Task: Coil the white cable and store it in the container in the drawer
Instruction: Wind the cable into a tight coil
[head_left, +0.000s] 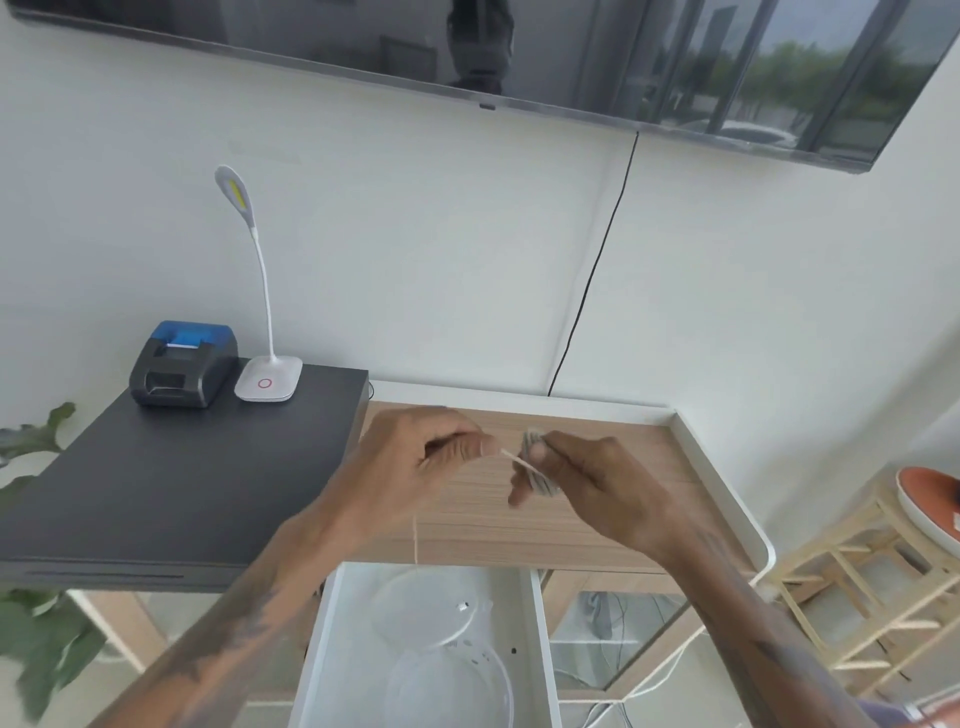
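My right hand (582, 478) holds a small bundle of coiled white cable (535, 460) above the wooden desk (597, 519). My left hand (415, 462) pinches a loose strand of the same cable just left of the bundle. From that hand a thin length of cable hangs straight down toward the open white drawer (322, 649). Inside the drawer lie a clear round container (447, 686) and, behind it, its clear lid (426, 608).
A black cabinet top (171, 493) at left carries a small printer (182, 366) and a white desk lamp (267, 379). A TV hangs on the wall with a black cord (597, 260) running down. A wooden rack (872, 587) stands at right, plant leaves at far left.
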